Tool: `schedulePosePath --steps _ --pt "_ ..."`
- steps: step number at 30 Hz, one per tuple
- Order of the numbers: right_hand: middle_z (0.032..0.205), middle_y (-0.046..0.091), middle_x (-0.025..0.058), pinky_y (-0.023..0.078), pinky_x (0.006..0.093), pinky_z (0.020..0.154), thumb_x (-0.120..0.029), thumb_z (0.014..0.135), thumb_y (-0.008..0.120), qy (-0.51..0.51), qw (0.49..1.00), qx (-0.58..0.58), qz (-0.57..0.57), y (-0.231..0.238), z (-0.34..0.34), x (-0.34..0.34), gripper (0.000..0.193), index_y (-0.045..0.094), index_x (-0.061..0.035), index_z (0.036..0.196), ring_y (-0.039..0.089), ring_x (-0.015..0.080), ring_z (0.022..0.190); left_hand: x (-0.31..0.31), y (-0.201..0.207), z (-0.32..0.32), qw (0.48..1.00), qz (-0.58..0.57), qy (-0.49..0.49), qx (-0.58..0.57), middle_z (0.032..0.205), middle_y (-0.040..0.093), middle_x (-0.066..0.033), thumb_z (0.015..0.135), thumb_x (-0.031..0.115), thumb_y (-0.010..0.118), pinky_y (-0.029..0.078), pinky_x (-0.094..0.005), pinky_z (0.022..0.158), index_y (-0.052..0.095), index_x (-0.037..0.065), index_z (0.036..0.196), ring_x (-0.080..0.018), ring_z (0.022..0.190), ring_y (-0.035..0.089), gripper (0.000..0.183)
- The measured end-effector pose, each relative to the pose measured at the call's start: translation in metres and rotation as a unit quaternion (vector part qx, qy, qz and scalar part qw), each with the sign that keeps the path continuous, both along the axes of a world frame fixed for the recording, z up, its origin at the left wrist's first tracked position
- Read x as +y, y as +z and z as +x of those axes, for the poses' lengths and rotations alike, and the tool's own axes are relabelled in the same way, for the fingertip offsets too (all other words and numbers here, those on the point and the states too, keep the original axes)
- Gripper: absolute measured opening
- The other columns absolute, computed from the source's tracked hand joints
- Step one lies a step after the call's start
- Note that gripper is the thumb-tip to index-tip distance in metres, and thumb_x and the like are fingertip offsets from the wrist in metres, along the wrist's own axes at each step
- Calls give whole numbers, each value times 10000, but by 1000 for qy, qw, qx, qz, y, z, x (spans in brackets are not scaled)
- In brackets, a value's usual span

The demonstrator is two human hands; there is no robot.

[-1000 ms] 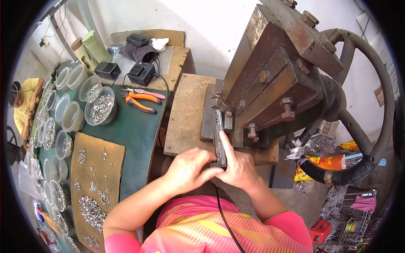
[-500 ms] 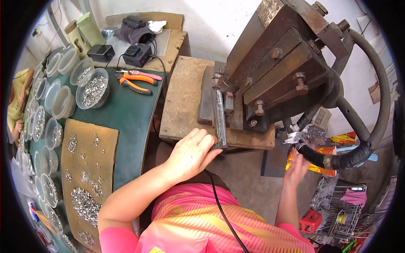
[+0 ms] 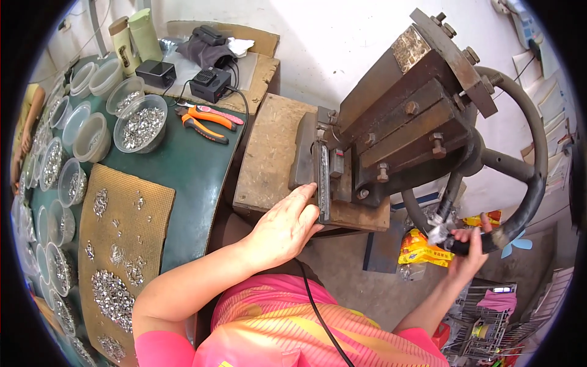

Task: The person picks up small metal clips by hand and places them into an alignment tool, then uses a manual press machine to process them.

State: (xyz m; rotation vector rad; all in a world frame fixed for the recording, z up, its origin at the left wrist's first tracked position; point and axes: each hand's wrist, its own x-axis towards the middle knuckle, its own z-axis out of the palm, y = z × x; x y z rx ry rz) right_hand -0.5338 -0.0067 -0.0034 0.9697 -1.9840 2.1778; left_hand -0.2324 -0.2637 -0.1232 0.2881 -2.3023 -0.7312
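A dark iron screw press [image 3: 403, 134] with bolted guide plates stands tilted in the fisheye view on a wooden stand. At its base lies a narrow metal strip [image 3: 323, 183] with a grooved top. My left hand [image 3: 284, 226] rests against the near end of this strip, fingers stretched out and fingertips along its left edge. Beside the strip sits a small metal block [image 3: 336, 163] with a red mark. My right hand [image 3: 469, 248] is closed round the lower rim of the press's handwheel [image 3: 538, 177], near black wrapping and a scrap of clear plastic.
Left is a green table [image 3: 199, 183] with a tan textured mat [image 3: 128, 214] bearing piles of small metal parts. Plastic tubs [image 3: 142, 125] of parts, orange-handled pliers [image 3: 208, 121] and black boxes [image 3: 211, 84] stand around it. A wire rack [image 3: 489, 318] is low right; another person's arm [image 3: 30, 119] shows far left.
My right hand has come up and closed on the wheel rim, and the wheel has turned a little. My left fingers have straightened from a bent grip along the strip. The view has shifted slightly.
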Motion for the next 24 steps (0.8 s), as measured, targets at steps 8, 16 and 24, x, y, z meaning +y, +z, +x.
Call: schedulePosePath --steps 8,16,24 --pt "907 554 42 468 232 505 -217 1061 625 28 999 30 32 104 -36 -4 553 432 46 1506 503 81 603 -24 -5 -2 999 -15 -45 -20 1443 507 -335 909 109 767 509 -490 1093 530 -8 1063 -487 1335 548 306" --pt "850 490 22 444 214 462 -237 1100 572 125 991 -25 51 147 -66 -2 548 389 42 1534 474 59 562 -52 -8 -28 997 19 -70 -9 1443 526 -326 981 174 695 490 -501 1112 508 -12 1039 -469 1346 540 270" --pt "838 475 22 449 202 461 -244 1102 557 114 991 -18 63 152 -60 -1 566 370 36 1558 474 52 556 -55 -9 -43 998 29 -57 -1 1448 519 -324 990 160 679 488 -492 1118 507 -11 1061 -467 1357 529 253"
